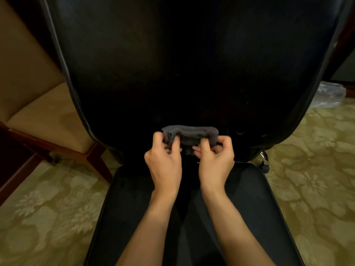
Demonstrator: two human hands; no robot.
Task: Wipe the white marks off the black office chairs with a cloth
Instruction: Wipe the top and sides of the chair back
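Both hands are up in front of the black office chair (192,64), just above the gap where backrest meets seat, working a small grey cloth (189,136). Left hand (165,160) pinches the cloth's left end btwn thumb and fingers; right hand (215,160) pinches the right end the same way, fingers curled on the fabric. Cloth is bunched and stretched btwn them, long axis running left-right, roughly level, held close to the lower backrest but whether it touches, can't tell.

Step looks like prep: refolding or regripping the cloth, not wiping yet. Next move prob. calls for one hand to take the wad and press it flat on a mark w/ short rubs. A few pale flecks show low on the backrest, right of the cloth (too small to be sure they're the marks). Beige dining chair (48,116) stands at left on patterned carpet (317,169).
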